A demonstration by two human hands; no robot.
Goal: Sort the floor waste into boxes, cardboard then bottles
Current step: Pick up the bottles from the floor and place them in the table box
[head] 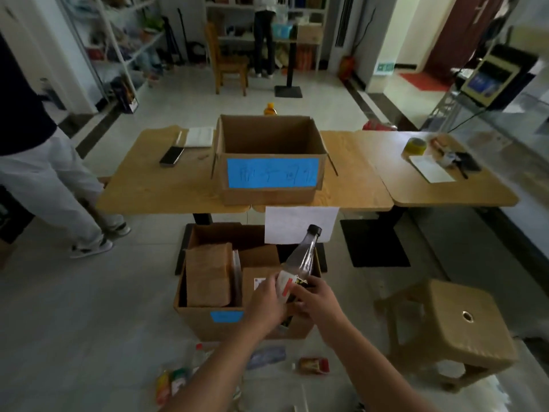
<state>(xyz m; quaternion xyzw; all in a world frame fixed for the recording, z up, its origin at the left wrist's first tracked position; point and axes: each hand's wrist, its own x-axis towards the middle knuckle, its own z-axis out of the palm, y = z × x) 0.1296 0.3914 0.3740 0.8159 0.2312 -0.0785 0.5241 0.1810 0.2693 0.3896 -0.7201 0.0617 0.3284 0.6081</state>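
A clear glass bottle with a black cap and a white label is held up over the floor box, neck tilted up and to the right. My left hand grips its lower body from the left, and my right hand grips it from the right. The floor box has a blue tag and holds several pieces of cardboard. An open box with a blue label stands on the wooden table; what is inside it is hidden. More bottles lie on the floor by my arms.
A brown plastic stool stands to the right. A person's legs are at the left. On the table lie a phone, paper and a tape roll. A wooden chair and another person stand far back.
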